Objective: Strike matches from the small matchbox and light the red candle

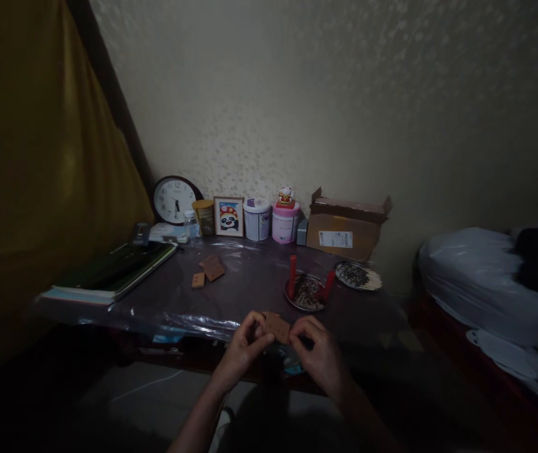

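Observation:
My left hand grips a small flat brown rectangular piece, which looks like cardboard, between thumb and fingers above the table's front edge. At the piece's right edge, the fingers of my right hand are pinched together on it. Faint marks show on its face. Several similar brown pieces lie on the table farther left, one of them smaller. Just beyond my hands is a round metal dish with two red candles, one upright and one tilted, among dark and pale bits.
A second dish holds dark-tipped matchsticks. Along the wall stand a clock, a picture frame, lidded tubs and a cardboard box. Books lie left on the plastic-covered table. A white bag sits at right.

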A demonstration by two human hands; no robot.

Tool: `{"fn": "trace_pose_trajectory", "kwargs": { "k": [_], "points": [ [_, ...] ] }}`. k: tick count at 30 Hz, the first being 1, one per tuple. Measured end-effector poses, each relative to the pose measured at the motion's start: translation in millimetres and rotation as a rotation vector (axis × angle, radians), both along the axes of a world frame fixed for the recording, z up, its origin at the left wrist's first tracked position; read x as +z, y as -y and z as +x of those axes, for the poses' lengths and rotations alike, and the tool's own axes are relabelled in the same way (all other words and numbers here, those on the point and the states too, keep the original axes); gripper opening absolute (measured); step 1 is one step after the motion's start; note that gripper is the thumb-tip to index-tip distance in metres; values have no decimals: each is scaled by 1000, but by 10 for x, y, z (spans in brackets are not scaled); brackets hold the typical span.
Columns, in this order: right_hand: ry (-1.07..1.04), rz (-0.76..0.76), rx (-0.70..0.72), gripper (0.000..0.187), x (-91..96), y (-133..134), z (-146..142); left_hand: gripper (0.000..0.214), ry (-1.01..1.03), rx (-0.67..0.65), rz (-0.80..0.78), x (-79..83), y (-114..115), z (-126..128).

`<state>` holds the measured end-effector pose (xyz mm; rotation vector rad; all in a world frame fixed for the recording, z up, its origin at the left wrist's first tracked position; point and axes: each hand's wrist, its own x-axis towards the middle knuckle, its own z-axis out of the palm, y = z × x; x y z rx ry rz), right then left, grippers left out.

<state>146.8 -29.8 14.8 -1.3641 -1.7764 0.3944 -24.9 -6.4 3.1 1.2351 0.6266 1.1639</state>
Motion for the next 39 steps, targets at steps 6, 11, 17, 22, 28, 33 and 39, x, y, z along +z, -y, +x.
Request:
{"fn": "trace_pose_trajectory", "kwargs": {
  "k": [6, 11, 17, 22, 28, 33, 39],
  "points": [
    [18, -11, 1, 11, -9, 17, 5, 21, -18, 2, -7, 4, -1, -1],
    [36, -1, 12, 14, 4, 11, -2, 20, -51, 32, 14, -8, 2, 7],
    [11, -19, 26, 12, -28, -14, 11, 22, -73, 30, 12, -11, 6, 7],
    [21, -4, 22, 12, 4, -6, 21, 21, -48, 3, 12, 16, 3, 15],
    [22, 4, 20, 13, -6, -3, 38, 19, -14, -3, -6, 60, 28, 33],
    [-90, -13, 55, 12, -28, -20, 70, 19, -6, 23, -6, 38, 13, 12],
    [-165, -166, 43, 8, -41, -30, 147, 19, 2, 51, -45, -1, -18, -37]
  ]
}}
